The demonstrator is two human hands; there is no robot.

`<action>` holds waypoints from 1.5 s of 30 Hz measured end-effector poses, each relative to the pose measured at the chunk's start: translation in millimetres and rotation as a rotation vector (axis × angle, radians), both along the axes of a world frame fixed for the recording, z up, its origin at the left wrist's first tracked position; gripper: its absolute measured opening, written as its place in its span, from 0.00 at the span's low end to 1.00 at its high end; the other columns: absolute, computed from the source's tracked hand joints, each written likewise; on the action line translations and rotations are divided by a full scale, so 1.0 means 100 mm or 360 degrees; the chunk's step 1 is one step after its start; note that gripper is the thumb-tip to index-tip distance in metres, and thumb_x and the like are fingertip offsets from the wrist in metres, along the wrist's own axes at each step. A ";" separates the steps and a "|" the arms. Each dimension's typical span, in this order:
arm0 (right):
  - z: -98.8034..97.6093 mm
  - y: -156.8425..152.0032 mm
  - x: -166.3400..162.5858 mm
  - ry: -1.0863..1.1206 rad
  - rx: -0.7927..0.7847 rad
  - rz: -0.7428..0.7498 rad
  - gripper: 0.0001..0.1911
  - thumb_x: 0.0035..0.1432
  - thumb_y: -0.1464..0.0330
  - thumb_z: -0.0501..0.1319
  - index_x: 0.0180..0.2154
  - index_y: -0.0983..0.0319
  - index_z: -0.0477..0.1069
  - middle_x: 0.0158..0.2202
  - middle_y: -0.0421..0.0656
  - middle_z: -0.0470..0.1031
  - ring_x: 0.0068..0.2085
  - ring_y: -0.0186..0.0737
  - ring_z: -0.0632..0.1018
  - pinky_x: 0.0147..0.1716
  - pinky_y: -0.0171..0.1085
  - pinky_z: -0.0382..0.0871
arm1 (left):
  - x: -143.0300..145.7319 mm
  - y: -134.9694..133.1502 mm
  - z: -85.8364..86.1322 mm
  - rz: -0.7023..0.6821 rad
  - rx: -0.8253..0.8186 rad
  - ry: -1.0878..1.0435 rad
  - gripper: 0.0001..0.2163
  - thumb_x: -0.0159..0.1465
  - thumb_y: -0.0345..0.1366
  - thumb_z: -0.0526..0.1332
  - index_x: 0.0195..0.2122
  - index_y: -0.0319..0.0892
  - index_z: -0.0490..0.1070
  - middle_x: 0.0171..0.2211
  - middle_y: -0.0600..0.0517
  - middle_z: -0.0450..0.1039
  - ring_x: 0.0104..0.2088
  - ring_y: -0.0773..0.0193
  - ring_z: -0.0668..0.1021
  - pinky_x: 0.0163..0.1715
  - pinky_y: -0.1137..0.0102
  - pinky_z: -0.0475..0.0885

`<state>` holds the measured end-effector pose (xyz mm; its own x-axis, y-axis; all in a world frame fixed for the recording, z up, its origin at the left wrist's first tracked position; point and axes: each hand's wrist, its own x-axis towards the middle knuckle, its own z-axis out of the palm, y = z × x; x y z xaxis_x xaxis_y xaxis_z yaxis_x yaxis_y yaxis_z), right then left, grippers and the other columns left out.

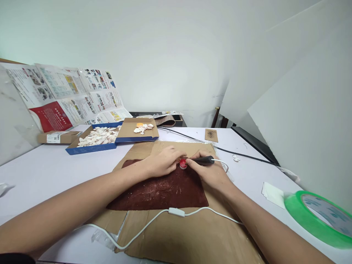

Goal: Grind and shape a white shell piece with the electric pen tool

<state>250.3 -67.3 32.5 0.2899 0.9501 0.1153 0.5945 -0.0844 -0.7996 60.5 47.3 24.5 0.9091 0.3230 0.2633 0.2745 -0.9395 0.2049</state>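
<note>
Hands at work: two, both bare; left hand and right hand meet over the cloth.
Right fingers: closed round one black-handled tool, held like a pen; thumb tip at the red disc's edge.
Left fingers: bent, tips just left of the disc; the grip is partly hidden, so cannot tell whether they pinch anything.
Red disc: one, small and round with a pale rim, between the two sets of fingers, above the cloth.
Cords: one white cord with one inline switch, nearer the body than the fingers; one black cable beyond the right fingers.
Open box: one, blue-sided, beyond and left of the left fingers; holds many white pieces, too heaped to count. Its raised lid carries a smaller pile and one orange piece.
Carton: one, closed, left of the box.
Tape: one green roll, well right of the fingers; one folded white tissue beside it.
Edges: brown cloth ends just below the right hand; cardboard extends past it nearer the body.
Room: white tabletop shows left of the left forearm and right of the right fingers.
</note>
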 end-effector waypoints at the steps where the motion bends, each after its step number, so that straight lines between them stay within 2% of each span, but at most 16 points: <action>1: 0.00 0.00 0.00 -0.0003 -0.0005 -0.0003 0.15 0.56 0.52 0.65 0.28 0.54 0.74 0.34 0.38 0.81 0.39 0.46 0.79 0.37 0.41 0.66 | -0.01 0.00 -0.01 0.0009 -0.0012 -0.0005 0.19 0.70 0.26 0.54 0.60 0.39 0.70 0.52 0.42 0.79 0.53 0.53 0.77 0.54 0.57 0.74; 6: 0.04 -0.01 -0.02 -0.0034 -0.0021 -0.0021 0.13 0.56 0.53 0.65 0.28 0.55 0.73 0.33 0.37 0.81 0.38 0.45 0.79 0.37 0.41 0.65 | -0.06 -0.01 -0.06 0.0092 -0.0097 -0.0081 0.20 0.69 0.25 0.54 0.61 0.39 0.69 0.53 0.42 0.78 0.54 0.52 0.77 0.55 0.56 0.75; 11: 0.04 -0.01 -0.02 -0.0033 -0.0028 -0.0039 0.14 0.55 0.52 0.66 0.27 0.54 0.72 0.32 0.37 0.81 0.38 0.47 0.79 0.37 0.41 0.65 | -0.11 -0.06 -0.07 0.0171 -0.0109 -0.0145 0.21 0.68 0.25 0.55 0.61 0.40 0.70 0.49 0.43 0.78 0.51 0.53 0.78 0.52 0.57 0.76; 18: 0.00 0.01 0.01 -0.0041 0.0034 -0.0036 0.13 0.55 0.53 0.65 0.27 0.55 0.73 0.32 0.38 0.81 0.37 0.47 0.79 0.36 0.42 0.65 | -0.18 -0.18 -0.02 0.0178 -0.0110 -0.0272 0.19 0.69 0.25 0.55 0.60 0.40 0.71 0.48 0.44 0.79 0.51 0.54 0.78 0.52 0.59 0.76; 22: 0.02 0.00 0.00 -0.0029 -0.0030 -0.0066 0.13 0.55 0.54 0.65 0.27 0.55 0.72 0.33 0.38 0.81 0.39 0.48 0.79 0.37 0.42 0.65 | -0.23 -0.27 0.03 0.0186 -0.0126 -0.0320 0.20 0.67 0.24 0.55 0.59 0.42 0.71 0.48 0.46 0.80 0.50 0.56 0.78 0.52 0.61 0.76; 27: 0.05 -0.02 0.00 -0.0031 -0.0045 -0.0088 0.13 0.56 0.54 0.65 0.28 0.55 0.72 0.33 0.38 0.82 0.38 0.47 0.80 0.36 0.41 0.64 | -0.37 -0.35 0.03 0.0238 -0.0128 -0.0379 0.18 0.68 0.26 0.54 0.57 0.42 0.72 0.48 0.46 0.81 0.49 0.57 0.81 0.51 0.61 0.77; 34: 0.04 -0.01 0.01 -0.0041 -0.0033 -0.0109 0.13 0.55 0.54 0.65 0.27 0.55 0.72 0.31 0.38 0.82 0.36 0.47 0.79 0.34 0.41 0.64 | -0.61 -0.43 -0.06 0.0436 -0.0223 -0.0328 0.18 0.68 0.30 0.55 0.59 0.43 0.72 0.52 0.46 0.82 0.50 0.55 0.83 0.53 0.59 0.77; 37: 0.03 0.00 0.01 -0.0049 -0.0005 -0.0095 0.13 0.55 0.54 0.65 0.27 0.55 0.72 0.31 0.38 0.82 0.35 0.47 0.79 0.33 0.41 0.63 | -0.63 -0.46 -0.10 0.0467 -0.0278 -0.0344 0.19 0.68 0.30 0.56 0.58 0.44 0.73 0.51 0.47 0.82 0.47 0.56 0.83 0.51 0.61 0.78; 42: 0.02 0.00 0.01 -0.0067 0.0030 -0.0108 0.14 0.54 0.54 0.65 0.26 0.56 0.71 0.30 0.38 0.81 0.34 0.46 0.78 0.32 0.41 0.63 | -0.66 -0.46 -0.16 0.0515 -0.0371 -0.0340 0.20 0.66 0.30 0.57 0.58 0.44 0.74 0.47 0.47 0.82 0.37 0.61 0.82 0.43 0.64 0.78; 45: 0.02 0.00 0.02 -0.0070 0.0015 -0.0114 0.14 0.54 0.53 0.65 0.26 0.56 0.71 0.30 0.38 0.80 0.35 0.47 0.78 0.33 0.41 0.63 | -0.69 -0.45 -0.17 0.0535 -0.0386 -0.0342 0.20 0.66 0.31 0.57 0.59 0.44 0.74 0.48 0.47 0.82 0.37 0.60 0.82 0.42 0.65 0.78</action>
<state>251.9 -67.0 34.7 0.3515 0.9259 0.1386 0.6219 -0.1203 -0.7738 -8.0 2.8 7.0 0.6765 0.6657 0.3149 0.4825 -0.7237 0.4933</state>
